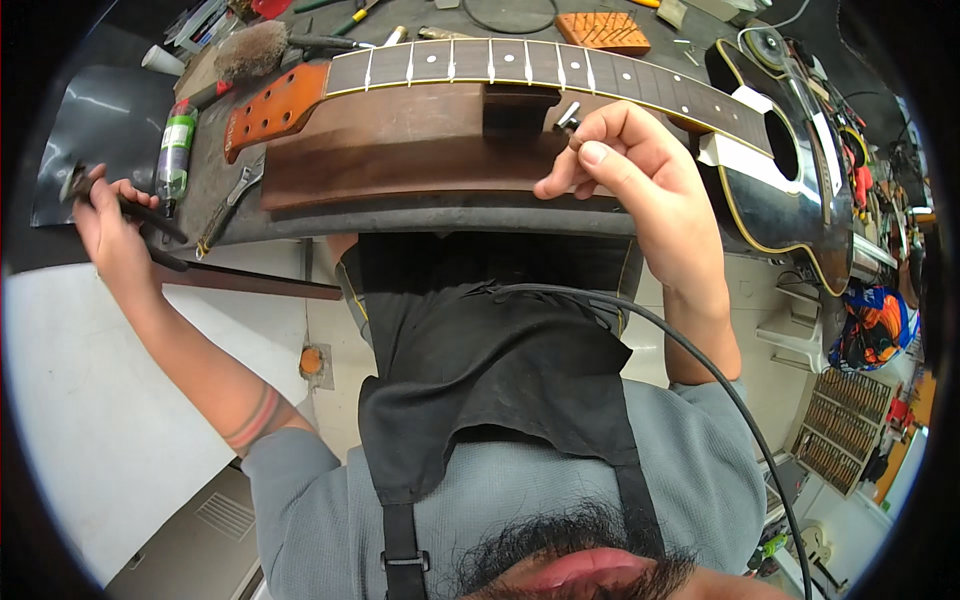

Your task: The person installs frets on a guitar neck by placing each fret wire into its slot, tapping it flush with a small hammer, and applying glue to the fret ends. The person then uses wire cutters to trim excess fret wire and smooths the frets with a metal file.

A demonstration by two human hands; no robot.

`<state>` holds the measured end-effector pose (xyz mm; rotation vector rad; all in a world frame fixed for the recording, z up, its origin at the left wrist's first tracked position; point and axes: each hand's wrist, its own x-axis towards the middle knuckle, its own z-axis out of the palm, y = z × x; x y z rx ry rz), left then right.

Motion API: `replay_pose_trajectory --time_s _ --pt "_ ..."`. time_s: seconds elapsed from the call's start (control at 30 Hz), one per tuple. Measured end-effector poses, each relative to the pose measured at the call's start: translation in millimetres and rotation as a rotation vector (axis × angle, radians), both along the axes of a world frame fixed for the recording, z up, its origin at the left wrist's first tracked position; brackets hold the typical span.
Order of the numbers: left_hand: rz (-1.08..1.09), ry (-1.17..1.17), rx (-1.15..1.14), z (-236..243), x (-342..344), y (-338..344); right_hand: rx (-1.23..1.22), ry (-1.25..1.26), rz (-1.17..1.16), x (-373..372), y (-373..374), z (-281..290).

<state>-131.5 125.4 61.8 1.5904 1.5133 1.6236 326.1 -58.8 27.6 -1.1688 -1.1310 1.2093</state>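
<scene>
In my left hand, at the bench's left end, is a pair of pliers with a metal head and two dark handles. Its jaws are too small to make out. My right hand, raised in front of the guitar neck, pinches a small piece with a silver bar-shaped top and dark lower part; its kind is unclear. Behind it lies the guitar's dark fretboard, with whitish strips along several frets. The orange-brown headstock points left; the black guitar body is at right.
Below the neck are a brown wooden board and a dark block. A green-labelled bottle, an adjustable wrench and a brush are at left. A wooden holder with upright pins stands behind. A black cable crosses my front.
</scene>
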Motion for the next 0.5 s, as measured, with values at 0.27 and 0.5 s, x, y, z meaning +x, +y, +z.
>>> replay_pose_trajectory --time_s 0.27,0.5 --pt "0.231 0.872 -0.380 -119.1 -88.3 152.1 -0.071 0.467 0.110 14.3 0.8 -16.8" --pt "0.317 1.031 -0.054 -102.4 -54.1 149.7 -0.091 0.455 -0.001 8.8 -7.1 -8.6"
